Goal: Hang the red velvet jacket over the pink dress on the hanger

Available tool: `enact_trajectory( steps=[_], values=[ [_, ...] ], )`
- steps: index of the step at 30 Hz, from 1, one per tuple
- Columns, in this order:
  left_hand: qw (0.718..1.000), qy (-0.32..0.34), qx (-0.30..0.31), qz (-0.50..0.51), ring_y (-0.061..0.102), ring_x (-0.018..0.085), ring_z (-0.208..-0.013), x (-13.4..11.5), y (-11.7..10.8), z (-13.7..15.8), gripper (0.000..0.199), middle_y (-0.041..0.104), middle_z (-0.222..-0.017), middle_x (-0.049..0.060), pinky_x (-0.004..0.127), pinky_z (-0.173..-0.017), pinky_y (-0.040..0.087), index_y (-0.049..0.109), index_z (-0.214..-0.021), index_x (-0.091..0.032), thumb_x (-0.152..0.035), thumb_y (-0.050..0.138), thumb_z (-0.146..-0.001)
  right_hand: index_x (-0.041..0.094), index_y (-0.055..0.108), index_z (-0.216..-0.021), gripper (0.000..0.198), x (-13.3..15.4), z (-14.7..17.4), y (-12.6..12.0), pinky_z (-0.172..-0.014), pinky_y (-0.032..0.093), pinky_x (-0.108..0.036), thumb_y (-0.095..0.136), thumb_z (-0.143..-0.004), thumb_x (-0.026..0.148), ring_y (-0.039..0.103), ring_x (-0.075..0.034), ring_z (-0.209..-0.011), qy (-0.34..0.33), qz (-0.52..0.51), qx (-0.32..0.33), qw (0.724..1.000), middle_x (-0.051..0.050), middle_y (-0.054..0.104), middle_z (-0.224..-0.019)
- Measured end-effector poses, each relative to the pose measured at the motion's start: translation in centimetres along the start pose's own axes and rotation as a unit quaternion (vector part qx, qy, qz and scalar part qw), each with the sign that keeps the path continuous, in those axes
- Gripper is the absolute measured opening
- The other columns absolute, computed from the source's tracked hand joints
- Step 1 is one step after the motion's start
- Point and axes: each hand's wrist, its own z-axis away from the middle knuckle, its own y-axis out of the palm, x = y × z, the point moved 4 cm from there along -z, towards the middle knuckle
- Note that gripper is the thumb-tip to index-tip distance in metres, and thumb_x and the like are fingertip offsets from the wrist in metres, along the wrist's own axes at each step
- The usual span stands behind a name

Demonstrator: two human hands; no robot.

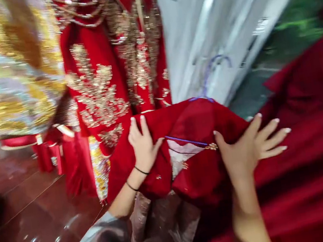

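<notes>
A plain red garment [201,176] with a small gold ornament near its neck opening spreads across the middle. From its neck rises the hook of a purple hanger [199,97], whose bar also shows inside the opening. My left hand [143,144] lies on the garment's left shoulder area, fingers stretched and thumb apart. On the opposite side, my right hand [246,146] is spread wide over the red cloth, its thumb near the gold ornament. Neither hand is closed on anything. The picture is blurred in places.
Behind hangs a red garment with gold embroidery [97,90]. A gold-and-pastel cloth [6,64] is at the left, pale grey draped fabric [194,20] at the back, and dark red cloth [313,178] at the right. Shiny reddish tiles [39,207] cover the floor.
</notes>
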Motion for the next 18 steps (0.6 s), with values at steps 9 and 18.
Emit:
enact_trajectory(
  steps=[9, 18],
  values=[
    [0.977, 0.066, 0.107, 0.171, 0.048, 0.039, -0.133, 3.2, -5.5, -5.5, 0.06, 0.056, -0.14, 0.013, 0.055, -0.117, 0.026, 0.055, -0.14, -0.017, -0.01, 0.062, -0.08, 0.013, 0.066, -0.119, 0.04, -2.3, -3.5, -2.3, -0.092, 0.047, -0.052, 0.041, -0.091, 0.027, 0.061, -0.036, -0.11, -0.052, -0.01, 0.159, 0.986, -0.02, 0.067, -0.116],
    [0.89, -0.097, 0.322, 0.306, 0.064, 0.007, -0.066, 6.1, -4.0, -13.2, 0.032, 0.065, -0.068, -0.006, 0.028, -0.078, 0.057, 0.065, -0.105, 0.004, -0.021, 0.047, -0.099, 0.003, 0.07, -0.08, 0.016, -5.6, -12.8, 2.0, -0.057, 0.043, -0.02, 0.061, -0.082, 0.016, 0.053, -0.005, -0.049, 0.053, -0.236, 0.531, 0.812, -0.002, 0.068, -0.064]
  ],
)
